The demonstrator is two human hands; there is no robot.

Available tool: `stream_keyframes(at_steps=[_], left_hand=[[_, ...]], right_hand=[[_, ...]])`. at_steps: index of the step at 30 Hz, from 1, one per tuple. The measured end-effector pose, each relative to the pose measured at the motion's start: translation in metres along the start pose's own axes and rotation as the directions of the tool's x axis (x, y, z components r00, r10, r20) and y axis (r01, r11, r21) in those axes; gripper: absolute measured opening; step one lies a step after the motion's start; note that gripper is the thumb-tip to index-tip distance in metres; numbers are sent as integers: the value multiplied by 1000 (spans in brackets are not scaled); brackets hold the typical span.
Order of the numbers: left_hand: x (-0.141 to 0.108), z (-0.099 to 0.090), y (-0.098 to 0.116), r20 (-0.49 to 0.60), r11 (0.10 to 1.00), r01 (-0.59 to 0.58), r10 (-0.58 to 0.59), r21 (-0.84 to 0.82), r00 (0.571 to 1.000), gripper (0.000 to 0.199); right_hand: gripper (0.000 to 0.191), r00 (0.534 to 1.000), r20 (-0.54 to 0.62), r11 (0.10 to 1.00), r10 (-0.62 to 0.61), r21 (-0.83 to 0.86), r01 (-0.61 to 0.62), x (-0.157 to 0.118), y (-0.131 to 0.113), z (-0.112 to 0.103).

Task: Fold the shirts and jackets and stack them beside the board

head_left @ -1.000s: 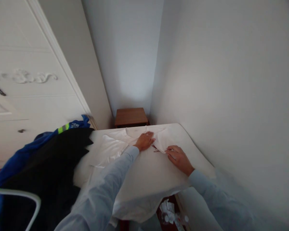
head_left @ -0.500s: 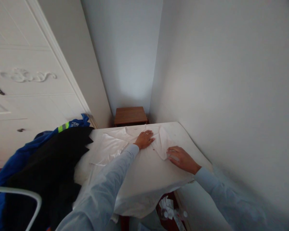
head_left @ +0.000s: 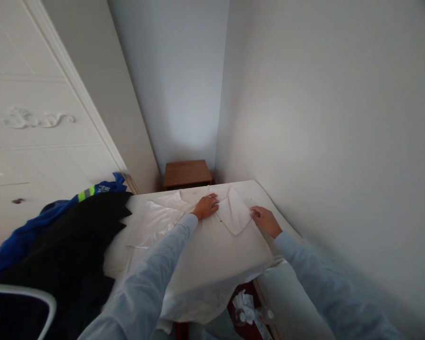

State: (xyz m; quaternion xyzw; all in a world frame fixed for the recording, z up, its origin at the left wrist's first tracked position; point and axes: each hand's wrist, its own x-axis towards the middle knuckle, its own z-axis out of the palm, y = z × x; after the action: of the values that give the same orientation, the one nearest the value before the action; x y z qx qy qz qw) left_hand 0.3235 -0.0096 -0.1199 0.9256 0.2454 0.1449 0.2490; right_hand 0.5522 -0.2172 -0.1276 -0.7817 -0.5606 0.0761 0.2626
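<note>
A white garment (head_left: 198,250) is spread over a white-topped table (head_left: 286,219), its lower part hanging over the near edge. Its right sleeve (head_left: 235,215) lies folded inward to a point. My left hand (head_left: 206,206) rests on the cloth near the far side, just left of that sleeve, fingers slightly curled. At the garment's right edge, my right hand (head_left: 264,219) has thumb and fingers pinched together on the white fabric. The left sleeve (head_left: 156,219) lies flat and creased, partly behind my left forearm.
Black clothing (head_left: 56,250) and a blue garment with a yellow-green stripe (head_left: 87,193) are heaped at the left, by a white wardrobe (head_left: 42,170). A brown stand (head_left: 187,173) is in the corner. Bottles and papers (head_left: 246,307) lie below the table.
My right hand has moved slightly up along the garment's edge and closed from spread fingers to a pinch. The right sleeve lies wider and flatter. My left hand's fingers have curled a little.
</note>
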Motion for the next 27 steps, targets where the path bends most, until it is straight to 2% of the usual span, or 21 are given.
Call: stream_keyframes(at_steps=[4, 8, 12, 16, 19, 22, 27], left_hand=[[1, -5, 12, -24, 995, 68, -70, -69, 997, 16], [8, -9, 27, -32, 957, 231, -240, -176, 970, 14], [16, -8, 35, 106, 846, 422, -410, -326, 906, 14], [14, -4, 36, 230, 728, 541, -492, -421, 840, 17], [9, -1, 35, 226, 679, 580, -541, -450, 810, 21], [5, 2, 32, 192, 664, 585, -569, -466, 799, 24], [-3, 7, 26, 144, 682, 542, -550, -491, 823, 29]], right_hand=[[27, 996, -17, 996, 87, -24, -87, 2, 7, -3], [28, 987, -28, 976, 158, -149, -160, 11, 7, -7], [29, 992, -49, 975, 119, -183, -126, 39, -7, -5], [26, 994, -14, 979, 111, -168, -111, 88, -25, 7], [24, 987, 42, 975, 153, -170, -144, 126, -34, 17], [31, 973, 109, 966, 205, -184, -183, 151, -35, 22], [30, 957, 144, 955, 250, -202, -219, 157, -22, 22]])
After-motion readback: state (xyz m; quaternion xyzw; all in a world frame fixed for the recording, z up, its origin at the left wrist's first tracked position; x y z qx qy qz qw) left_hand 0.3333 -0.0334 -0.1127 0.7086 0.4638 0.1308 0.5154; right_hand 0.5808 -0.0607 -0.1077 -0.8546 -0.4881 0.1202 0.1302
